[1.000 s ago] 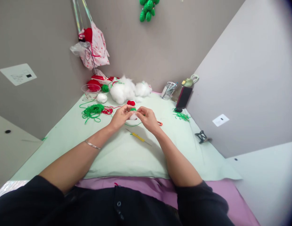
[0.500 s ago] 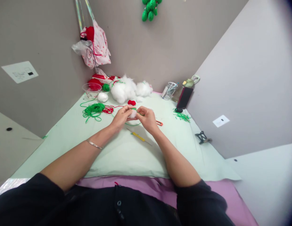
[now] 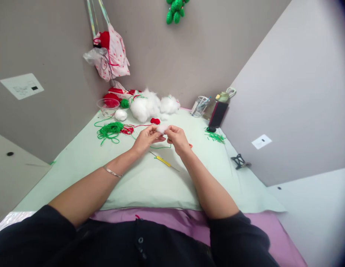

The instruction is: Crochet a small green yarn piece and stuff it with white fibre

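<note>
A tuft of white fibre stuffing (image 3: 161, 128) sits between my two hands above the table. My left hand (image 3: 147, 139) has its fingers closed around the tuft's left side. From the right, my right hand (image 3: 177, 138) pinches the same tuft. The small green piece seen earlier is hidden by the fingers and stuffing. A green yarn strand (image 3: 161, 147) runs on the cloth below the hands. Nearer to me lies a yellow-handled crochet hook (image 3: 163, 161). Just beyond the fingers rests a small red yarn bundle (image 3: 155, 121).
Green yarn (image 3: 110, 131) lies tangled at left beside red strands (image 3: 127, 129). Behind are a clear tub (image 3: 108, 107), a white yarn ball (image 3: 121, 115) and heaped stuffing (image 3: 146, 105). To the right stand a pen holder (image 3: 200, 106), a phone (image 3: 218, 115) and green yarn snippets (image 3: 216, 137).
More white stuffing shows between the fingers, and the green piece has gone out of sight. My right hand has shifted slightly right, covering most of the orange item behind it.
</note>
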Demonstrator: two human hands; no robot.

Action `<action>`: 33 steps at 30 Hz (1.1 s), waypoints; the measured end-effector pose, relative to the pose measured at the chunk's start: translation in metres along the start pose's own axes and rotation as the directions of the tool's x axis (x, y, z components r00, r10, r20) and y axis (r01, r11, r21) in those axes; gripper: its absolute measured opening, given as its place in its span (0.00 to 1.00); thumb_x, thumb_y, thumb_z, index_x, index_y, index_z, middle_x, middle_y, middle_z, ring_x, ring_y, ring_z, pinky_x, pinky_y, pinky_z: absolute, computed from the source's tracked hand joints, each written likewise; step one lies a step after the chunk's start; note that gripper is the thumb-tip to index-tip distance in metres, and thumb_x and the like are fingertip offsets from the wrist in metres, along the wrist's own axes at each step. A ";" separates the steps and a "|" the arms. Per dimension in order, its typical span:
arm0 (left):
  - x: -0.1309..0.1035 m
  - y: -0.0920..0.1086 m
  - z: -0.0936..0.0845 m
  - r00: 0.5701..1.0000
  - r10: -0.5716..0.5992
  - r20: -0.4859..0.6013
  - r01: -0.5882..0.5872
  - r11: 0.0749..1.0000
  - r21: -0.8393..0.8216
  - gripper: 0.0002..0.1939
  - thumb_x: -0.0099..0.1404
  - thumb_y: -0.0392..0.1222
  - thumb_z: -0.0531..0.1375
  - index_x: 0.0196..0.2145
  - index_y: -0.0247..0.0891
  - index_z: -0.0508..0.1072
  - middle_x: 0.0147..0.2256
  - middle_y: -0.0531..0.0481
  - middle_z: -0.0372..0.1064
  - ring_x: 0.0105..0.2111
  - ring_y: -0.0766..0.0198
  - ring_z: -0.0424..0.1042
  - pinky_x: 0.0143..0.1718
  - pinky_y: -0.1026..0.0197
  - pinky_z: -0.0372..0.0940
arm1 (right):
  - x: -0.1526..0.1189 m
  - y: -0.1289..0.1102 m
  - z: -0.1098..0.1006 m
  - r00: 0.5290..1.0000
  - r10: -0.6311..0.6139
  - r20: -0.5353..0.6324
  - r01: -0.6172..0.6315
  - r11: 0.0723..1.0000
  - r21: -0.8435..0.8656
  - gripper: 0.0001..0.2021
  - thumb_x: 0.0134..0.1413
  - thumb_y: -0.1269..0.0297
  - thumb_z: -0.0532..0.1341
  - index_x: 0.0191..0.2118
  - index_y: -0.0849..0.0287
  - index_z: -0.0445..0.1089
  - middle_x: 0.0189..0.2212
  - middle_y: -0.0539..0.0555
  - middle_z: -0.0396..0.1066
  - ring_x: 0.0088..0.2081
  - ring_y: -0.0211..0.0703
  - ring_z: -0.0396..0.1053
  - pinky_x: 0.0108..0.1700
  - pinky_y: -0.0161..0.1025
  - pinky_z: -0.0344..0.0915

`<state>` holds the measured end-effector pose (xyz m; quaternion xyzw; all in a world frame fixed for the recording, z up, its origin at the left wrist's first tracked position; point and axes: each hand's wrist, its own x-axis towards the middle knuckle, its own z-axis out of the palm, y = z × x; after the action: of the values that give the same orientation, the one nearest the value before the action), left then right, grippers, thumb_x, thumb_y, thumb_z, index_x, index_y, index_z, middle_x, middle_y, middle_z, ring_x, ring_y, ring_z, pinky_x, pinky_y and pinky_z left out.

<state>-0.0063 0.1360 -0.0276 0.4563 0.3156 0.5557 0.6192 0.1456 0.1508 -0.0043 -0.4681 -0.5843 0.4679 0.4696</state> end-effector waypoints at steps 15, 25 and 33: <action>0.008 -0.005 -0.005 0.989 -0.072 -0.127 0.071 0.997 -0.014 0.03 0.53 0.34 0.62 0.27 0.35 0.70 0.22 0.55 0.68 0.22 0.70 0.67 0.34 0.59 0.76 | -0.013 -0.002 0.017 0.976 -0.139 0.167 0.170 0.966 -0.194 0.05 0.49 0.61 0.60 0.27 0.56 0.66 0.21 0.45 0.65 0.26 0.37 0.61 0.31 0.34 0.58; 0.004 0.000 -0.001 0.999 -0.044 -0.022 0.043 0.999 -0.031 0.10 0.61 0.41 0.67 0.38 0.36 0.73 0.32 0.50 0.75 0.31 0.65 0.76 0.45 0.54 0.75 | -0.002 0.006 0.006 0.990 -0.142 0.014 0.140 0.942 -0.305 0.07 0.48 0.59 0.61 0.27 0.56 0.65 0.19 0.44 0.62 0.24 0.36 0.56 0.29 0.34 0.51; 0.002 -0.002 0.000 1.000 -0.001 0.016 0.001 1.000 -0.019 0.13 0.59 0.40 0.70 0.39 0.36 0.73 0.38 0.49 0.76 0.38 0.64 0.78 0.52 0.53 0.73 | 0.005 0.011 0.000 0.993 -0.118 0.021 0.119 0.959 -0.258 0.09 0.49 0.57 0.59 0.25 0.56 0.65 0.19 0.44 0.61 0.23 0.34 0.53 0.28 0.34 0.52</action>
<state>-0.0054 0.1384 -0.0290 0.4547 0.3057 0.5547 0.6262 0.1462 0.1568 -0.0150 -0.4883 -0.6688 0.3597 0.4299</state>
